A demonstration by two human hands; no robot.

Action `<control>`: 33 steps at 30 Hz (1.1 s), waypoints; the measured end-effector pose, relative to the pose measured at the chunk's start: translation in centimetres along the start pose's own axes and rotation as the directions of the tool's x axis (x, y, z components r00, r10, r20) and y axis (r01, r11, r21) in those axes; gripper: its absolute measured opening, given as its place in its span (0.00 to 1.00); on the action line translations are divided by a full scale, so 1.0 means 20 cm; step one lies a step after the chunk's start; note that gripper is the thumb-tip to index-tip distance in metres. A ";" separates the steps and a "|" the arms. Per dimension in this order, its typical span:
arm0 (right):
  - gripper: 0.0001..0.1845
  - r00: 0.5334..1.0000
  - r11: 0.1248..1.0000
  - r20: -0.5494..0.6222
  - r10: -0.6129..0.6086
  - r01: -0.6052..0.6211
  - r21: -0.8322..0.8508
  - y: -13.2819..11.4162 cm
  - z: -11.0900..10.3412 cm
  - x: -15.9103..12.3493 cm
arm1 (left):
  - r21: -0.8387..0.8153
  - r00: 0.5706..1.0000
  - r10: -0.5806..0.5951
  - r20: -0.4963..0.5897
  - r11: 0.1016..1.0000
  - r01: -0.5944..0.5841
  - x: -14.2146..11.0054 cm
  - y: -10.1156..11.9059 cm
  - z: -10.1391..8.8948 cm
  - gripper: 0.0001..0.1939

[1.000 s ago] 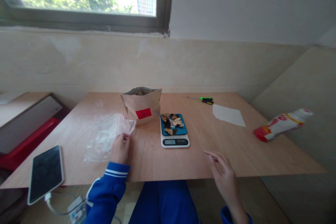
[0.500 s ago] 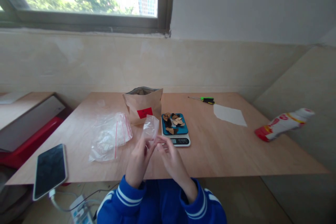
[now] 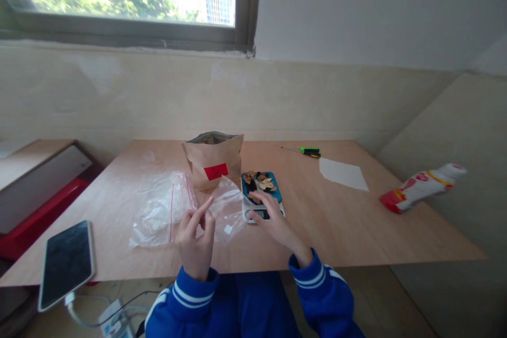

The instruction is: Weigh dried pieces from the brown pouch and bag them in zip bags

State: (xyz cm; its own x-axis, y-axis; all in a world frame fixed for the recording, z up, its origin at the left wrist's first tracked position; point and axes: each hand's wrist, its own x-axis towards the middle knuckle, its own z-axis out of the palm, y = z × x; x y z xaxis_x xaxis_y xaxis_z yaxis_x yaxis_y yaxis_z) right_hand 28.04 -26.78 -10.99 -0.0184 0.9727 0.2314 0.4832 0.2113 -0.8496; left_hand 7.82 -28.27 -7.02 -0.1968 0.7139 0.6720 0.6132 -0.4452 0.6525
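Note:
A small clear plastic bag lies spread between my hands, with a small white patch near its lower end. My left hand is at its left edge, index finger stretched out and the others partly bent. Whether it touches the film is hard to tell. My right hand has thumb and fingers apart, over the front of the digital scale, partly covering its display. Dry brown and dark curled pieces lie on the scale's blue plate. Behind the bag stands an open brown paper pouch with a red label.
Several clear zip bags with red lines lie to the left. A tablet with a cable overhangs the front left edge. To the right are a screwdriver, a white paper sheet and a tilted red-and-white bottle.
My hands have moved apart from where they met at the small bag, left hand leftward and right hand rightward. The bag now lies wider and flatter. The view has shifted slightly.

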 end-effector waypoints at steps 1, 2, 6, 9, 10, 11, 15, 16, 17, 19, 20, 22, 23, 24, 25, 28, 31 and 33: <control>0.32 0.998 0.989 -0.008 -0.061 0.059 -0.137 0.02 -0.03 0.03 | 0.031 0.999 0.030 -0.018 0.999 -0.029 0.01 0.00 0.01 0.10; 0.38 0.996 0.962 0.003 -0.093 0.091 -0.259 0.04 -0.05 0.07 | 0.059 0.998 0.055 -0.035 0.997 -0.053 0.02 0.00 0.02 0.08; 0.46 0.988 0.849 0.143 -0.053 0.120 -0.515 0.15 -0.11 0.23 | 0.159 0.989 0.130 -0.075 0.980 -0.117 0.06 0.01 0.09 0.05; 0.44 0.973 0.823 0.215 -0.082 0.188 -0.536 0.22 -0.12 0.32 | 0.124 0.983 0.182 -0.032 0.976 -0.177 0.07 0.01 0.14 0.05; 0.43 0.967 0.824 0.223 -0.122 0.224 -0.521 0.23 -0.13 0.33 | 0.105 0.982 0.191 -0.005 0.976 -0.189 0.08 0.01 0.16 0.04; 0.41 0.959 0.825 0.224 -0.172 0.264 -0.500 0.24 -0.13 0.34 | 0.094 0.981 0.191 0.027 0.977 -0.193 0.08 0.01 0.18 0.03; 0.30 0.941 0.833 0.145 -0.307 0.339 -0.438 0.26 -0.12 0.33 | 0.091 0.989 0.084 0.125 0.991 -0.096 0.07 0.00 0.25 0.12; 0.28 0.939 0.833 0.124 -0.322 0.343 -0.433 0.26 -0.11 0.32 | 0.078 0.990 0.036 0.138 0.996 -0.047 0.07 -0.01 0.26 0.13; 0.26 0.936 0.832 0.107 -0.334 0.347 -0.433 0.26 -0.10 0.32 | 0.062 0.989 -0.016 0.149 0.998 0.007 0.07 -0.01 0.27 0.13; 0.22 0.931 0.827 0.082 -0.355 0.354 -0.437 0.27 -0.09 0.32 | 0.037 0.979 -0.118 0.165 0.993 0.114 0.06 -0.03 0.29 0.12; 0.20 0.930 0.826 0.074 -0.361 0.356 -0.438 0.27 -0.09 0.32 | 0.034 0.973 -0.158 0.170 0.987 0.155 0.06 -0.03 0.29 0.12; 0.14 0.928 0.827 0.061 -0.367 0.355 -0.435 0.28 -0.10 0.33 | 0.047 0.962 -0.213 0.173 0.977 0.208 0.06 -0.04 0.30 0.11; 0.12 0.929 0.831 0.053 -0.366 0.352 -0.431 0.28 -0.10 0.33 | 0.060 0.958 -0.231 0.168 0.973 0.224 0.06 -0.05 0.30 0.11; 0.10 0.931 0.837 0.045 -0.362 0.346 -0.424 0.28 -0.11 0.33 | 0.073 0.955 -0.247 0.162 0.968 0.238 0.06 -0.05 0.30 0.10; 0.10 0.935 0.847 0.037 -0.352 0.335 -0.413 0.28 -0.12 0.33 | 0.083 0.952 -0.264 0.155 0.964 0.253 0.06 -0.04 0.29 0.08; 0.13 0.956 0.894 -0.004 -0.293 0.273 -0.355 0.29 -0.14 0.32 | 0.090 0.942 -0.307 0.134 0.951 0.297 0.07 -0.03 0.29 0.07; 0.17 0.964 0.948 -0.118 -0.239 0.205 -0.245 0.31 -0.13 0.32 | 0.096 0.932 -0.344 0.119 0.938 0.334 0.08 -0.02 0.30 0.08; 0.21 0.961 0.988 -0.236 -0.147 0.132 -0.077 0.33 -0.12 0.33 | 0.101 0.925 -0.364 0.110 0.930 0.354 0.08 -0.02 0.30 0.09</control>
State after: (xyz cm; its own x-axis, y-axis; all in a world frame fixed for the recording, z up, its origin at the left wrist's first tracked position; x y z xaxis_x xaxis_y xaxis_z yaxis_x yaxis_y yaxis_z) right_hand 33.26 -19.13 -13.89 0.1181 0.8805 0.4591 0.5425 0.3300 -0.7725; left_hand 11.93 -23.73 -8.26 -0.3206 0.8820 0.3454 0.5779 -0.1068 0.8091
